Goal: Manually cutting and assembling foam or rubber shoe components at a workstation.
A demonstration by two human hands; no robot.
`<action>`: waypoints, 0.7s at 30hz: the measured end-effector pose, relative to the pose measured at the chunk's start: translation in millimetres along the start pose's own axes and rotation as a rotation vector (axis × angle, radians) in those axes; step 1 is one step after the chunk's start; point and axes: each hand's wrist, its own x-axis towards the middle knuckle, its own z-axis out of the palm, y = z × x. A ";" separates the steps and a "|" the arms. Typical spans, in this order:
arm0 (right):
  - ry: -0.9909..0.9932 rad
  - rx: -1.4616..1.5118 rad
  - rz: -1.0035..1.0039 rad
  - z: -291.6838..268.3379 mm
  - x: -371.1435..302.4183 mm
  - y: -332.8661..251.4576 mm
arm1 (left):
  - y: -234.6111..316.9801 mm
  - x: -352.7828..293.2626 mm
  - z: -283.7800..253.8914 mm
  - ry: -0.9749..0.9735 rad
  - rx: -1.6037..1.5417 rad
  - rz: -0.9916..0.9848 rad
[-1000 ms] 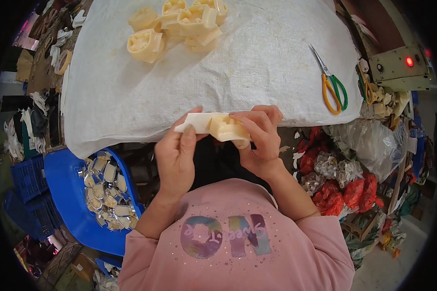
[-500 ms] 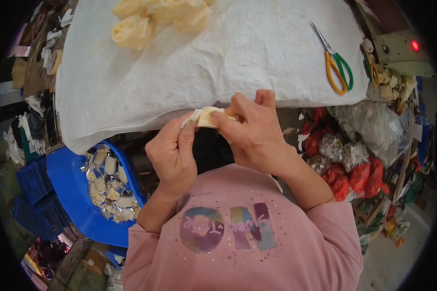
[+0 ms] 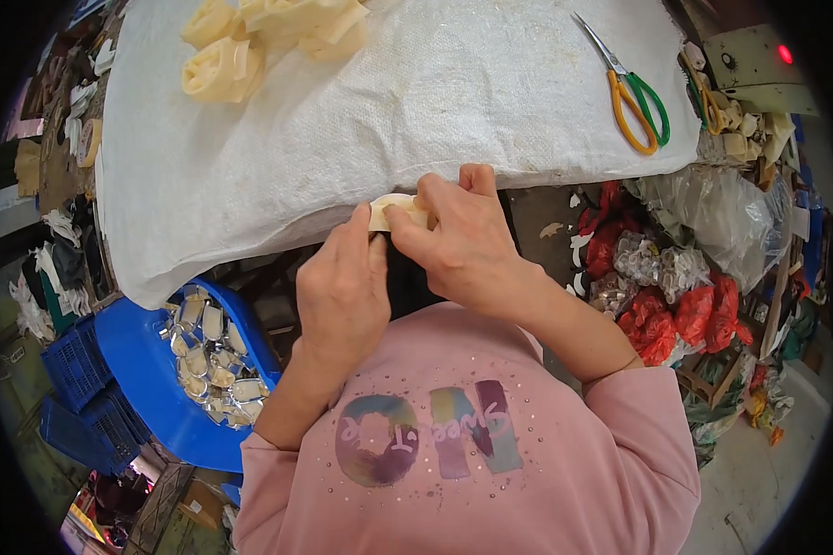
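Between my two hands, at the near edge of the white-covered table [image 3: 361, 129], is a small cream-coloured folded piece [image 3: 391, 213]; its material is unclear. My left hand [image 3: 344, 277] pinches its left end. My right hand [image 3: 467, 231] grips the right end, thumb pressed on the front and fingers curled behind, so part of the piece is hidden. Farther back on the left lie several cream rolls [image 3: 224, 72] of thin sheet material. Scissors [image 3: 635, 109] with one orange and one green handle rest at the table's right side.
Left of my lap a blue plastic seat [image 3: 143, 407] holds many small cream-and-silver pieces [image 3: 215, 356]. Blue crates [image 3: 72, 361] stand beyond it. To the right are red plastic bags [image 3: 694, 319], clear plastic sheeting [image 3: 713, 208] and a box with a red light [image 3: 759, 60].
My left hand has turned more upright and closed in on the cream piece, and less of the piece shows. The view has shifted slightly; scissors and rolls lie as before.
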 end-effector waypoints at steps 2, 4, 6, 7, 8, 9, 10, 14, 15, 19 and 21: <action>0.012 0.068 0.019 4.4 -3.3 4.9 | 4.7 1.5 -6.1 -0.067 -0.057 -0.058; 0.049 0.111 0.028 6.0 -6.7 11.2 | 1.2 1.6 -6.3 -0.135 -0.116 -0.116; 0.091 0.164 0.024 5.2 -7.2 16.1 | -12.8 3.5 -9.2 -0.070 -0.912 -0.323; 0.138 0.229 -0.008 3.8 -7.1 18.2 | -16.7 6.2 -11.7 -0.130 -0.945 -0.349; 0.181 0.296 -0.048 2.6 -4.6 18.0 | -22.2 4.4 -10.9 -0.120 -0.940 -0.352; 0.180 0.301 -0.057 0.3 -2.3 16.7 | -29.3 0.1 -6.7 -0.267 -1.035 -0.379; 0.163 0.305 -0.081 -2.9 0.1 14.6 | -33.4 -2.7 -5.5 -0.417 -1.129 -0.404; 0.142 0.413 -0.122 -7.6 -0.8 12.6 | -29.8 -0.4 2.2 -0.651 -1.535 -0.441; 0.141 0.416 -0.124 -8.0 -0.5 12.5 | -29.0 -0.5 4.0 -0.647 -1.644 -0.503; 0.135 0.473 -0.154 -8.9 0.9 13.7 | -26.1 9.0 1.1 -0.664 -1.669 -0.591; 0.126 0.460 -0.161 -10.3 1.4 13.7 | -26.0 9.4 1.7 -0.629 -1.626 -0.621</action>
